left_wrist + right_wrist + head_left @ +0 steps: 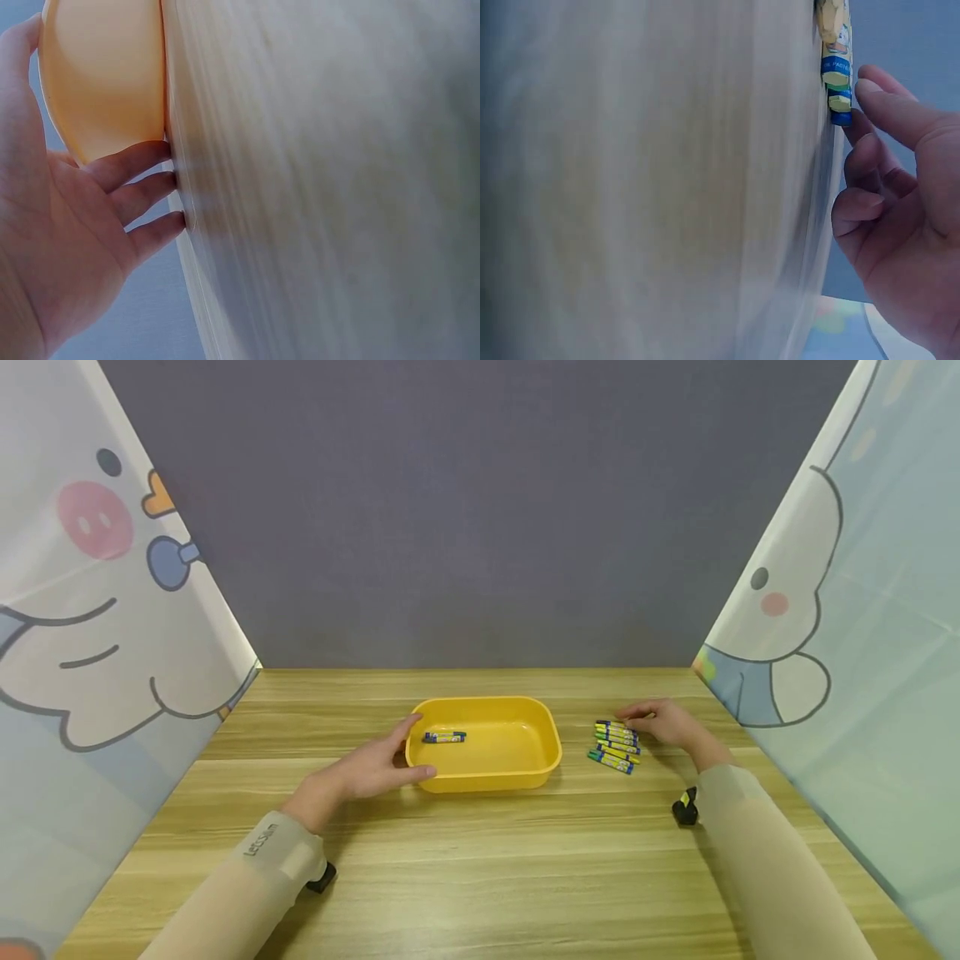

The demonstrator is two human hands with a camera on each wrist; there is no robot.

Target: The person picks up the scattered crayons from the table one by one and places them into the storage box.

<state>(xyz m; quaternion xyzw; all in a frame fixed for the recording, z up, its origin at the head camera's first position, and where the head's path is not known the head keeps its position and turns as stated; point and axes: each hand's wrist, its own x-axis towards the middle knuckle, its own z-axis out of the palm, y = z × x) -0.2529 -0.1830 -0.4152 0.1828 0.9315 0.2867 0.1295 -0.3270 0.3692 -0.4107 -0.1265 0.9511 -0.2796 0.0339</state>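
Note:
A yellow plastic bin (495,783) stands on the table. My left hand (371,768) rests at its left end, with the thumb over the near rim and the other fingers spread along the side. Two crayons (445,737) with blue ends lie inside the bin, toward its left. To the right, several crayons (617,749) with yellow and blue wrappers lie in a row. My right hand (663,724) is at the far end of this row, thumb and forefinger apart beside a dark blue crayon (841,118). Its other fingers are loosely bent.
The wooden table (480,860) meets a dark grey panel (480,527) at its back edge. Cloths with cartoon prints hang on the left (112,568) and right (862,610). A small black device (685,807) sits by the right wrist.

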